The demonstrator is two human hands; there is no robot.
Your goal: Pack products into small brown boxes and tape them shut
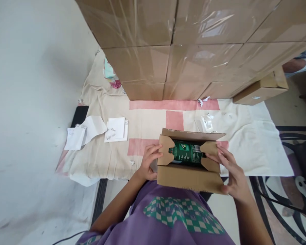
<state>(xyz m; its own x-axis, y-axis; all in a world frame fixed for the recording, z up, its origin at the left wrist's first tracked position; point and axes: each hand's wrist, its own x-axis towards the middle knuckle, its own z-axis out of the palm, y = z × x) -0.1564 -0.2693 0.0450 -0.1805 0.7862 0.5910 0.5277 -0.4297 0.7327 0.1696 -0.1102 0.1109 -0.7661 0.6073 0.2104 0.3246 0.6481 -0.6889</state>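
A brown cardboard box [190,178] is held in front of my body, over the near edge of the cloth-covered table. Its long flaps stand apart, and the two short end flaps are folded inward. Between them shows a dark green printed package [186,152] lying inside; the rest of it is hidden. My left hand [151,161] grips the box's left end, fingers on the short flap and thumb lower down. At the right end, my right hand [232,170] holds the box, with fingers on the right short flap and the thumb by the front long flap.
Stacked taped cartons [145,64] rise at the back of the table. Another carton [261,89] lies at the right, near another person's arm [294,65]. Papers [116,129] and a black flat object [79,115] lie left. A white item [206,123] sits behind the box.
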